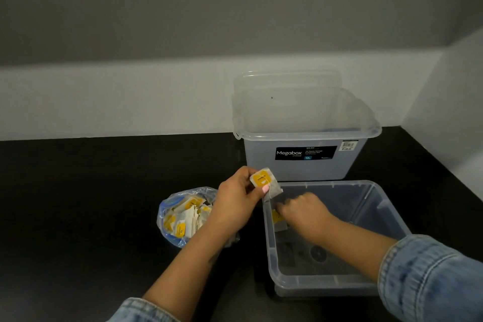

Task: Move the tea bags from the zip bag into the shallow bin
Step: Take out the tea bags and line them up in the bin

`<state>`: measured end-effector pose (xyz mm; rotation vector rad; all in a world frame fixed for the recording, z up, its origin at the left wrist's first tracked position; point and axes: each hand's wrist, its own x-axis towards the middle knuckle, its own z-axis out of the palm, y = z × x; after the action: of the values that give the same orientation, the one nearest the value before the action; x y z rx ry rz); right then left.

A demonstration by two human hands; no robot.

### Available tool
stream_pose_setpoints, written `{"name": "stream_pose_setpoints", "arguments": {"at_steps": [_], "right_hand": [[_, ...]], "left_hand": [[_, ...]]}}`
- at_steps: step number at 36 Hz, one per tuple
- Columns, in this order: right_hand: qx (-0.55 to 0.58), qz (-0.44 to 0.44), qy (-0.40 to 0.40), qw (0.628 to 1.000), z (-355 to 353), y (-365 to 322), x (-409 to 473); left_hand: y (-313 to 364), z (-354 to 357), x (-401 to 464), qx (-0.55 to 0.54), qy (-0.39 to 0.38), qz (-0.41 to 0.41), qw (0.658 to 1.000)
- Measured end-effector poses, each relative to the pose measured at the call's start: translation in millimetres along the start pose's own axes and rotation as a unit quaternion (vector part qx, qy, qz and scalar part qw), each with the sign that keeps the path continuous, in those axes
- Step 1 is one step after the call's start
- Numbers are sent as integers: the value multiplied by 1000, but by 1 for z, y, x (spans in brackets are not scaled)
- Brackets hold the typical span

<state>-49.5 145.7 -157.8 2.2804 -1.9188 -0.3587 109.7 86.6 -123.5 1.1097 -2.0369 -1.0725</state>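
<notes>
A clear zip bag (173,217) with a blue seal lies open on the black counter, holding several tea bags with yellow tags. My left hand (235,201) pinches one tea bag (265,181) by its yellow tag, just above the far left corner of the shallow clear bin (366,287). My right hand (305,210) reaches down inside the bin at its left wall, fingers curled by a tea bag (278,221) lying there; whether it still grips that tea bag is not visible.
A tall clear Megabox storage tub (303,162) stands right behind the shallow bin, its lid leaning behind it. A white wall ledge runs along the back and right of the black counter (78,204).
</notes>
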Motion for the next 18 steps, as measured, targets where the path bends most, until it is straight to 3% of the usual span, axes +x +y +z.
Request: {"name": "stream_pose_setpoints", "arguments": {"at_steps": [5, 11, 15, 18], "right_hand": [[70, 47, -1, 996, -18, 3, -8], [231, 170, 133, 949, -51, 25, -22], [309, 156, 176, 922, -77, 32, -24], [305, 139, 130, 933, -88, 33, -25]], "left_hand": [[1, -2, 3, -35, -6, -27, 999], [12, -4, 7, 26, -26, -6, 999], [21, 1, 7, 110, -41, 45, 992], [25, 6, 6, 155, -50, 78, 984]]}}
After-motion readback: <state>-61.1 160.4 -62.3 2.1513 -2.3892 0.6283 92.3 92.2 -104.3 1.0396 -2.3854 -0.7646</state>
